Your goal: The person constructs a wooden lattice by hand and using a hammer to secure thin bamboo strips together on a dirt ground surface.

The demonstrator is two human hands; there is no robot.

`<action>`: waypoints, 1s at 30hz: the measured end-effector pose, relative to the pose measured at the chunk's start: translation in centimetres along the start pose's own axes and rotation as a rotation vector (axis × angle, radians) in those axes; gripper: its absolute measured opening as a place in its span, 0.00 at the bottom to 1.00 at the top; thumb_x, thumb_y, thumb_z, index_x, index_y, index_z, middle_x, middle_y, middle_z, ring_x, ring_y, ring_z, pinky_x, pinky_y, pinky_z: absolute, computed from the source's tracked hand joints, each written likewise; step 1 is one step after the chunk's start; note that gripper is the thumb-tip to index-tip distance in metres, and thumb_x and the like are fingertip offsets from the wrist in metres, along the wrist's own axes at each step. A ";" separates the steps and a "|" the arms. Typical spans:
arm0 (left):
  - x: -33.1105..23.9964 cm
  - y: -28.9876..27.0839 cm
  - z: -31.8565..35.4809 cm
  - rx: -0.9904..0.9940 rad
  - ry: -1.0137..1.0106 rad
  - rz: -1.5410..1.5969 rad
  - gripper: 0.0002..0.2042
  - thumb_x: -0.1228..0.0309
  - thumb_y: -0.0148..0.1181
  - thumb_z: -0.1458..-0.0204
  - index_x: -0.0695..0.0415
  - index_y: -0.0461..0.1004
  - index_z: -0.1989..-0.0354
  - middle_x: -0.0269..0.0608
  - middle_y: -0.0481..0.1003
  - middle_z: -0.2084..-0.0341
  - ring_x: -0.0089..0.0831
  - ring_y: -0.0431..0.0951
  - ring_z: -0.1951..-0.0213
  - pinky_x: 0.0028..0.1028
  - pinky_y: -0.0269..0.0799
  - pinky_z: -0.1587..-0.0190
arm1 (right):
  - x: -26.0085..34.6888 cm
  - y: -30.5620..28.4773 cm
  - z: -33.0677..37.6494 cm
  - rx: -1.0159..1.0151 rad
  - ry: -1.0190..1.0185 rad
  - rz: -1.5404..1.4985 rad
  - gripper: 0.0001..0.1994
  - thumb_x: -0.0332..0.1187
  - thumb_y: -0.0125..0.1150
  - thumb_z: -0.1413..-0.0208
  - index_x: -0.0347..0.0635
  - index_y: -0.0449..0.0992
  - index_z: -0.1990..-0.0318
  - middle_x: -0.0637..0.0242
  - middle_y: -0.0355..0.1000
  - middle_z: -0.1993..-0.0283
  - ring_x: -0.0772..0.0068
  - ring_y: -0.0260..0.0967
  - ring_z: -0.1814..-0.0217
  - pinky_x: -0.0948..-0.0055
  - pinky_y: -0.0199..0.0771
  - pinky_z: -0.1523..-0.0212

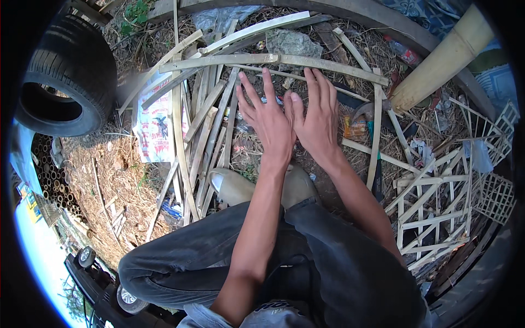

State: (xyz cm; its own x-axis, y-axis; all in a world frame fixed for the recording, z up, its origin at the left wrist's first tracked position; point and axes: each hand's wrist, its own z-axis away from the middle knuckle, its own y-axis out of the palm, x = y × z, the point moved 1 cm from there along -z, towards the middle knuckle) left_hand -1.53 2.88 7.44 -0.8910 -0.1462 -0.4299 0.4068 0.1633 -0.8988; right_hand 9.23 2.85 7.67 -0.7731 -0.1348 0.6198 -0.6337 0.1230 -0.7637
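Observation:
My left hand point(269, 123) and my right hand point(318, 123) are side by side in front of me, backs up, thumbs close together. Both are open with fingers apart, and neither holds anything. Just beyond the fingertips, two pale bamboo strips point(229, 60) meet end to end in a line running left to right. At the right, another bamboo strip point(376, 136) crosses that line and runs back toward me. On the left a long bamboo strip point(179, 131) crosses it too. Whether the fingertips touch the crosswise strips, I cannot tell.
Loose bamboo slats point(210, 120) lie left of my hands, beside a printed white sack point(156, 131). A tire point(71, 71) stands at far left. At right are a bamboo pole point(443, 60), a curved metal blade point(362, 111) and a bamboo lattice point(435, 205). A rock point(295, 45) sits beyond.

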 end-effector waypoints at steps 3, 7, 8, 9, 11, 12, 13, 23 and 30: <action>0.7 0.1 -2.4 -0.115 0.042 0.106 0.34 0.56 0.61 0.40 0.57 0.60 0.28 0.64 0.43 0.23 0.66 0.45 0.25 0.61 0.42 0.28 | 0.5 -0.3 -2.1 -0.115 0.023 0.122 0.31 0.43 0.61 0.37 0.38 0.66 0.31 0.47 0.63 0.36 0.44 0.57 0.33 0.44 0.56 0.32; 1.7 -1.0 -4.9 -0.080 0.248 0.038 0.29 0.61 0.64 0.43 0.57 0.66 0.34 0.57 0.57 0.28 0.59 0.52 0.27 0.57 0.45 0.29 | 0.7 -0.4 -2.7 -0.129 0.024 0.240 0.31 0.45 0.61 0.38 0.53 0.66 0.28 0.48 0.57 0.28 0.44 0.52 0.27 0.40 0.48 0.29; 2.0 -1.4 -5.7 -0.083 0.246 0.045 0.29 0.61 0.64 0.43 0.57 0.66 0.34 0.57 0.57 0.28 0.59 0.52 0.27 0.57 0.45 0.29 | 0.3 -0.3 -2.6 -0.129 0.020 0.247 0.31 0.45 0.61 0.38 0.53 0.66 0.28 0.48 0.57 0.28 0.44 0.52 0.27 0.40 0.48 0.29; 2.4 -1.9 -6.4 -0.014 0.277 -0.085 0.28 0.61 0.64 0.44 0.56 0.68 0.36 0.53 0.63 0.33 0.58 0.55 0.29 0.57 0.48 0.31 | 0.0 -0.1 -2.2 -0.093 0.026 0.261 0.31 0.45 0.61 0.38 0.54 0.66 0.28 0.48 0.56 0.28 0.43 0.50 0.26 0.40 0.48 0.29; 2.3 -3.1 -8.7 0.031 0.361 -0.275 0.20 0.65 0.61 0.42 0.55 0.71 0.42 0.44 0.73 0.48 0.51 0.66 0.38 0.56 0.57 0.39 | -0.6 -0.4 -2.3 -0.033 0.020 0.286 0.31 0.44 0.61 0.38 0.55 0.66 0.27 0.48 0.55 0.28 0.42 0.49 0.26 0.40 0.47 0.29; 2.9 -3.4 -9.7 0.029 0.352 -0.287 0.20 0.65 0.61 0.42 0.55 0.71 0.42 0.44 0.73 0.48 0.51 0.66 0.38 0.56 0.57 0.39 | -1.1 -0.4 -2.3 -0.028 0.013 0.274 0.31 0.44 0.61 0.38 0.55 0.66 0.27 0.48 0.55 0.28 0.42 0.49 0.26 0.40 0.47 0.29; 3.1 -3.6 -10.8 0.181 0.455 -0.278 0.18 0.67 0.60 0.42 0.55 0.71 0.44 0.44 0.73 0.50 0.48 0.68 0.40 0.54 0.58 0.40 | -1.7 -1.0 -2.7 -0.001 -0.003 0.308 0.31 0.43 0.62 0.38 0.55 0.66 0.28 0.48 0.56 0.29 0.42 0.49 0.27 0.40 0.47 0.29; 3.7 -3.1 -10.5 0.162 0.523 -0.313 0.14 0.64 0.57 0.41 0.59 0.70 0.51 0.48 0.73 0.54 0.45 0.72 0.44 0.50 0.60 0.35 | 0.1 -0.8 -3.4 0.054 0.013 0.392 0.31 0.41 0.63 0.39 0.49 0.62 0.29 0.44 0.59 0.35 0.40 0.54 0.31 0.37 0.51 0.31; 4.0 -2.7 -12.0 0.428 0.667 -0.416 0.19 0.53 0.63 0.45 0.56 0.75 0.58 0.47 0.82 0.61 0.43 0.81 0.53 0.44 0.70 0.44 | -2.3 -0.9 -2.9 0.092 0.051 0.280 0.18 0.32 0.65 0.42 0.42 0.69 0.46 0.52 0.64 0.47 0.47 0.60 0.40 0.45 0.59 0.38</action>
State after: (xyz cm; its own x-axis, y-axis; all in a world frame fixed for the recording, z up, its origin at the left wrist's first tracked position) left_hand -8.65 13.58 9.19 -0.8609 0.5070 -0.0423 -0.0542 -0.1740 -0.9833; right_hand 11.53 5.89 7.42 -0.9191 -0.0582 0.3897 -0.3928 0.0587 -0.9177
